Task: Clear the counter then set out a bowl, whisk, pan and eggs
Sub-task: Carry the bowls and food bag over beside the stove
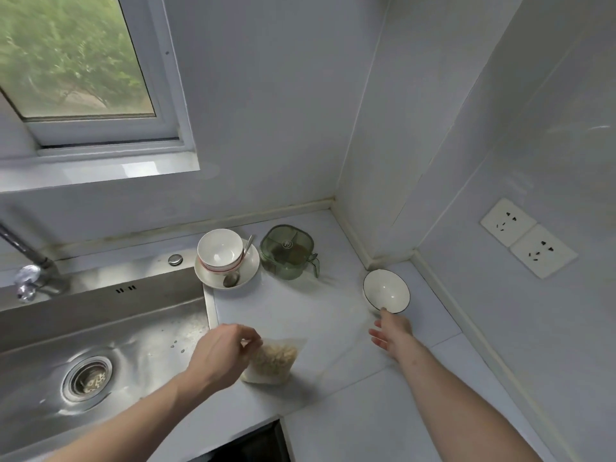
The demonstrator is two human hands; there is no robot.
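A clear plastic bag of pale dry food [275, 360] lies on the white counter [333, 328] beside the sink. My left hand [224, 351] pinches the bag's top left corner with curled fingers. A white bowl with a dark rim [386, 291] stands near the right wall corner. My right hand [391, 331] is just in front of it, fingers straight, with one fingertip touching the bowl's near rim. No whisk, pan or eggs are in view.
At the back stand stacked white bowls [220, 250] on a white plate [248, 271] with a metal spoon [233, 276], and a green lidded glass jar [288, 253]. The steel sink [100, 345] and tap [30, 261] lie left. Wall sockets [528, 238] sit on the right.
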